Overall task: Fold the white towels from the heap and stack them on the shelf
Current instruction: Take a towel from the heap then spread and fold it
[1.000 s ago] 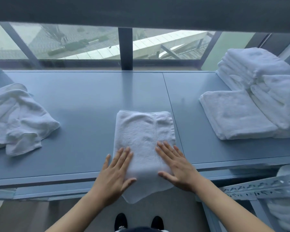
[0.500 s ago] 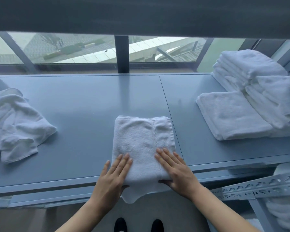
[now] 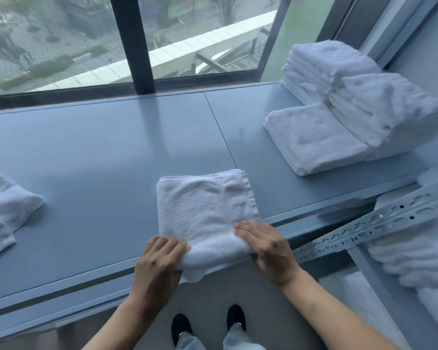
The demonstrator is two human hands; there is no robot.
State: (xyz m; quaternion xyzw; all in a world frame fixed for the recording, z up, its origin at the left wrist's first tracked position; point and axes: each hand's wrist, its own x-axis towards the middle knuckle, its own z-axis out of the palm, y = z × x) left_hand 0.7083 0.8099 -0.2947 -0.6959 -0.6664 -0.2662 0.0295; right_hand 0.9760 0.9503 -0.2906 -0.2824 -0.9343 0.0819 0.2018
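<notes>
Between left grip (image 3: 159,263) and right grip (image 3: 271,251), a towel (image 3: 202,210) overhangs the desk (image 3: 111,147). Both pinch its end, likely for folding.

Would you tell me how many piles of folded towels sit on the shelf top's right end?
3: a tall pile by the window, a second pile in front of it, and a low pile toward the middle. More may lie beyond the frame.

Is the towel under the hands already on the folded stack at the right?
No: the left hand and right hand grip the towel at the near edge of the shelf, well apart from the folded stack.
</notes>
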